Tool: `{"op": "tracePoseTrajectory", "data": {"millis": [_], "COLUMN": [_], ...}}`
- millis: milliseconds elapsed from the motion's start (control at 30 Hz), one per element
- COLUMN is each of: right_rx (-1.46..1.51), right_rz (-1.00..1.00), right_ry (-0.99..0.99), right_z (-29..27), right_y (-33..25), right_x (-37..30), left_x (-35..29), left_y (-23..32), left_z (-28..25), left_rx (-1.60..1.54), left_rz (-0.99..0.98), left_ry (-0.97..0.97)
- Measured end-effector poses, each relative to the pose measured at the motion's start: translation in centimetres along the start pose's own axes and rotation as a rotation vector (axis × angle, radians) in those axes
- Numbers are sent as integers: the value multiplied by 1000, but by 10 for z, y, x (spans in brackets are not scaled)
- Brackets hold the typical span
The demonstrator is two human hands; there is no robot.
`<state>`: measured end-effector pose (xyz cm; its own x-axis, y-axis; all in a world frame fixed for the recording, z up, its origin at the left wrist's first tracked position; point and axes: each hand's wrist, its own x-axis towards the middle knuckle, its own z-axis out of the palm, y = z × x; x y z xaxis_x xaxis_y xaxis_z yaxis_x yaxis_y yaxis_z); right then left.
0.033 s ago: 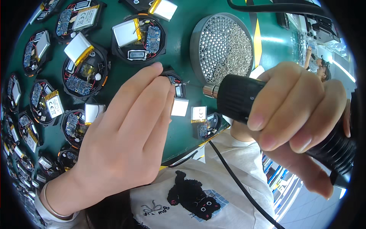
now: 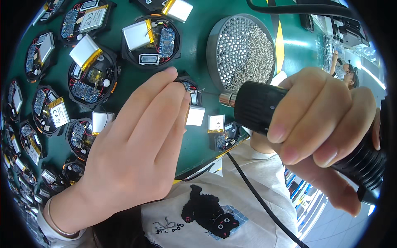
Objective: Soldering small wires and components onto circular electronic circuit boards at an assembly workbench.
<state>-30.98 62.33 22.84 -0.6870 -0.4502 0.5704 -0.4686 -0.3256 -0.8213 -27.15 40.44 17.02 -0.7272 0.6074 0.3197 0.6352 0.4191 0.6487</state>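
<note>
My right hand [image 2: 322, 120] is wrapped around a black electric screwdriver [image 2: 254, 107], held sideways with its metal nose to the left. The thin bit runs leftward from the nose to a round black device casing [image 2: 193, 91]. My left hand [image 2: 140, 136] has its fingers pressed together on that casing and covers most of it. My left thumb is hidden. A silver battery pack [image 2: 195, 115] lies beside the casing's near side. Just past the screwdriver stands a round grey screw tray [image 2: 213, 58] with a perforated plate, its right part heaped with small silver screws.
Several open round casings [image 2: 92, 76] with circuit boards and batteries spread over the green mat [image 2: 192, 155] to the left. A small one [image 2: 227, 136] sits near the table edge. A black cable [image 2: 264, 202] crosses my lap. Another person [image 2: 345, 72] is at the far right.
</note>
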Motion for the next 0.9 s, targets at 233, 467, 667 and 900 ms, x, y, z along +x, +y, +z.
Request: {"op": "tracePoseTrajectory", "data": {"millis": [233, 467, 667, 900], "right_rx": [-14, -33, -29, -49], "right_rz": [-26, -52, -50, 21], "right_ry": [-10, -59, -54, -97], "right_z": [5, 11, 12, 8], "right_y": [4, 12, 12, 5], "right_x": [2, 3, 6, 9], "left_x": [0, 4, 4, 5], "left_y": [2, 5, 4, 5], "left_z": [3, -3, -3, -4], "left_rx": [-35, -67, -60, -239], "left_rz": [-13, -80, -53, -191], "left_ry": [21, -48, -45, -29]}}
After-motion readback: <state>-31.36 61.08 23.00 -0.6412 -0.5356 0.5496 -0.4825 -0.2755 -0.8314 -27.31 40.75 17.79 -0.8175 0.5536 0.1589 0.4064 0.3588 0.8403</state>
